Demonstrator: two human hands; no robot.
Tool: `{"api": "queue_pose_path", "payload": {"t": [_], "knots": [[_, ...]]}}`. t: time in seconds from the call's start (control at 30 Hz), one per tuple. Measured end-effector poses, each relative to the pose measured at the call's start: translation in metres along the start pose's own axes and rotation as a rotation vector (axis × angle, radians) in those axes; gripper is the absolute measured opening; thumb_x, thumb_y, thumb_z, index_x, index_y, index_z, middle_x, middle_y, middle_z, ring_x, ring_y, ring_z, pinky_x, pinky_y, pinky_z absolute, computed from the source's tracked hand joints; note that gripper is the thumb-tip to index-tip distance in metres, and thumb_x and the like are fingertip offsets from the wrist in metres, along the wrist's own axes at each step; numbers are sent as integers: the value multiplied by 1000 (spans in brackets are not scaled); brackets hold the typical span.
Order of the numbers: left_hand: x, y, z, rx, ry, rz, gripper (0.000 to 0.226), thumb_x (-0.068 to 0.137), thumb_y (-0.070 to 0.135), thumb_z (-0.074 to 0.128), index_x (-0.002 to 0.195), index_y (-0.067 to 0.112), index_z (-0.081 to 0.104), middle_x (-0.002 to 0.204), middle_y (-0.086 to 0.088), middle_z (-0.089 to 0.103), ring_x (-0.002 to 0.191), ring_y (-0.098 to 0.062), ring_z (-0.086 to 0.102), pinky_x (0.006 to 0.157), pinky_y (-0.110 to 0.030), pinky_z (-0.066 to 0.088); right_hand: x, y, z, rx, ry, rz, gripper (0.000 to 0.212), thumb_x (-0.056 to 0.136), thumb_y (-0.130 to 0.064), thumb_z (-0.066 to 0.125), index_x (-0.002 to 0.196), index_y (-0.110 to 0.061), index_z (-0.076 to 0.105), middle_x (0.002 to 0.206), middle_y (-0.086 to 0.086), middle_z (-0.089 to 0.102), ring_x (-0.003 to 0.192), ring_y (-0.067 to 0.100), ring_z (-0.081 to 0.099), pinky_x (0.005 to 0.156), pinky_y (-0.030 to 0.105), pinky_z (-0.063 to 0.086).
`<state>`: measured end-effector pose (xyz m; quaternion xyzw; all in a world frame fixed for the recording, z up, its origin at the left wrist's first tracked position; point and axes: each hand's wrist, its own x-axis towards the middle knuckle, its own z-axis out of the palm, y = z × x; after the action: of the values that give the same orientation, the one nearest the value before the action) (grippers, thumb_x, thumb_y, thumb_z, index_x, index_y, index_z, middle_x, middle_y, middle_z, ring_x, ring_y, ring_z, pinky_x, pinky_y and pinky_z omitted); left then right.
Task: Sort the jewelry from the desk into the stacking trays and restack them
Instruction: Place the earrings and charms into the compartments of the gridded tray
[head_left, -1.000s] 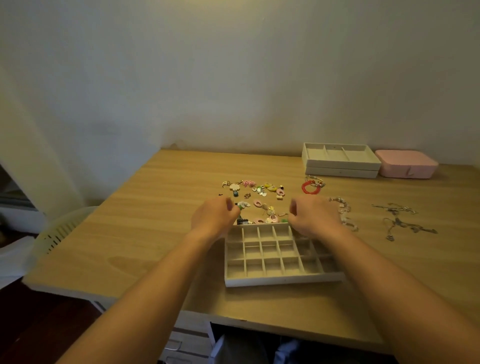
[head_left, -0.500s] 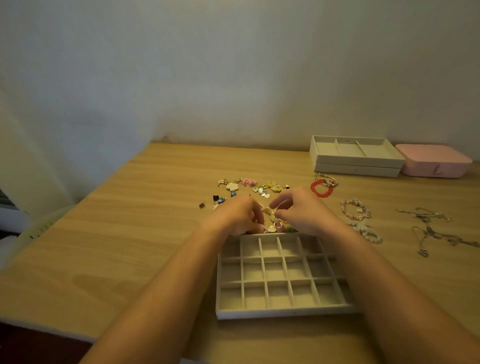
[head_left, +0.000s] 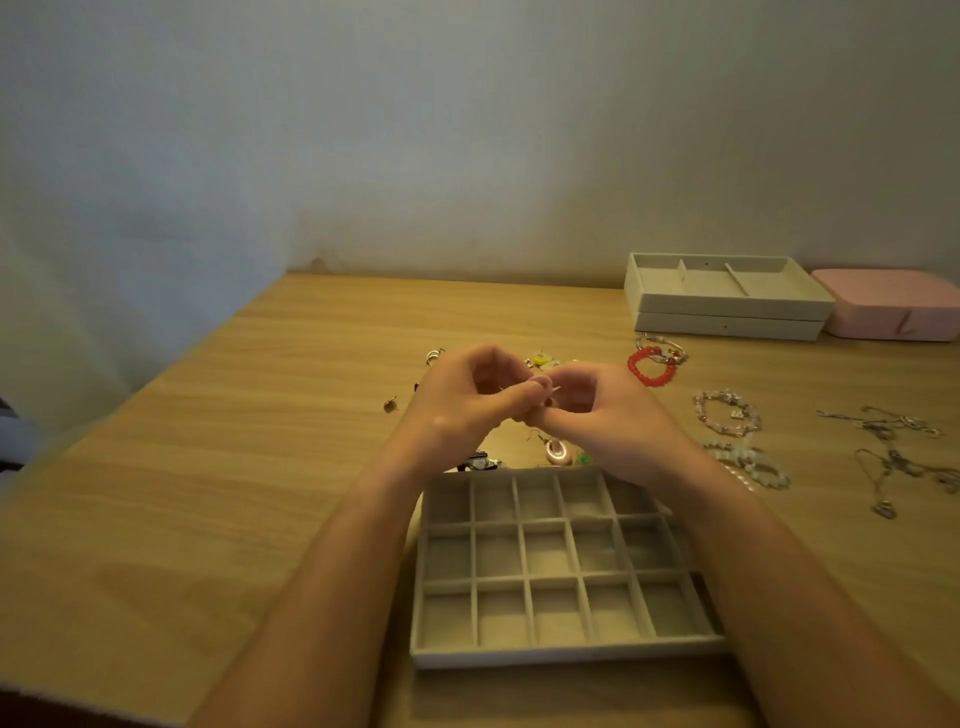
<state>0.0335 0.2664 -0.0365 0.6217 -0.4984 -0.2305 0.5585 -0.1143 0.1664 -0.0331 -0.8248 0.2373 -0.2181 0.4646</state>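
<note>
Metal wire, thin and bent, is all that can be made out of the small piece (head_left: 549, 402) pinched between the curled fingertips of the left hand (head_left: 465, 402) and the right hand (head_left: 610, 415). The hands are held together above the loose earrings (head_left: 558, 451), glossy and many-coloured, which are scattered just beyond the far edge of the grid tray (head_left: 566, 657). That tray is lined in matt grey, felt-like fabric and divided into square cells. To the right, a red bead bracelet (head_left: 652, 366), pale bead bracelets (head_left: 727, 413) and tangled silver chains (head_left: 893, 447) are laid apart. At the far right, two stacked trays (head_left: 727, 327) with long compartments are set beside a rounded pink box (head_left: 893, 306). Everything is borne by a smooth wood-grain desk (head_left: 234, 467) against a plain pale wall (head_left: 467, 130).
</note>
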Motion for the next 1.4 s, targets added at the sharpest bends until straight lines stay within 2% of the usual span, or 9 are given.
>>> {"api": "queue_pose_path", "payload": {"t": [0.13, 0.23, 0.4, 0.67, 0.83, 0.97, 1.13, 1.23, 1.4], "knots": [[-7, 5, -6, -101, 58, -18, 19, 88, 18, 76, 98, 4, 66, 83, -6, 76, 70, -16, 70, 59, -24, 52, -7, 2, -5, 149, 35, 23, 12, 99, -17, 65, 101, -17, 76, 84, 3, 78, 81, 27, 74, 81, 48, 59], [-12, 5, -9, -148, 53, -40, 17, 88, 17, 74, 99, 8, 67, 84, -6, 75, 71, -18, 70, 60, -25, 52, -11, -1, -9, 238, 63, 37, 17, 101, -18, 60, 111, -18, 74, 89, 3, 79, 82, 24, 74, 81, 44, 59], [-17, 9, -6, -175, 45, -51, 16, 90, 15, 72, 100, 4, 66, 84, -7, 77, 73, -19, 72, 62, -27, 54, -16, -5, -8, 415, -47, 61, 25, 91, -26, 69, 115, -18, 72, 96, 10, 78, 87, 27, 75, 82, 41, 62], [-18, 9, -6, -164, 17, -37, 14, 90, 16, 73, 99, 7, 67, 86, -9, 76, 75, -21, 71, 64, -31, 54, -15, -3, -10, 569, 8, 79, 18, 92, -11, 68, 110, -6, 69, 92, 10, 76, 82, 25, 73, 74, 35, 62], [-18, 8, -5, -187, 4, -57, 17, 90, 12, 71, 106, 6, 69, 84, -10, 73, 71, -18, 65, 61, -29, 52, -15, -2, -11, 556, 72, 38, 19, 91, -3, 70, 108, -11, 72, 96, 6, 75, 80, 21, 71, 68, 32, 59], [-19, 8, -6, -159, 3, -51, 14, 92, 15, 70, 103, 8, 72, 85, -10, 72, 71, -17, 64, 60, -28, 53, -15, -2, -8, 429, 122, -6, 16, 92, -8, 70, 103, -17, 78, 100, 5, 73, 82, 13, 70, 68, 31, 60], [-21, 14, -7, -101, 11, -78, 12, 99, 23, 61, 106, 13, 61, 73, 0, 66, 58, -15, 60, 52, -26, 50, -15, -11, -4, 366, 129, -39, 15, 94, -11, 69, 101, -22, 78, 87, 3, 72, 69, 15, 66, 61, 37, 61], [-22, 22, -11, -102, 42, -64, 12, 99, 21, 62, 106, 12, 61, 73, -1, 67, 63, -15, 62, 57, -26, 53, -15, -18, -3, 388, 81, -20, 16, 96, -9, 67, 103, -18, 77, 87, 6, 73, 72, 20, 69, 64, 41, 62], [-46, 27, -24, -168, 42, -98, 15, 92, 15, 71, 106, 11, 69, 89, -7, 70, 78, -17, 67, 70, -29, 58, -17, -29, 3, 471, 12, 52, 16, 94, -1, 66, 103, -10, 76, 92, 11, 75, 80, 23, 71, 68, 34, 61]]}}
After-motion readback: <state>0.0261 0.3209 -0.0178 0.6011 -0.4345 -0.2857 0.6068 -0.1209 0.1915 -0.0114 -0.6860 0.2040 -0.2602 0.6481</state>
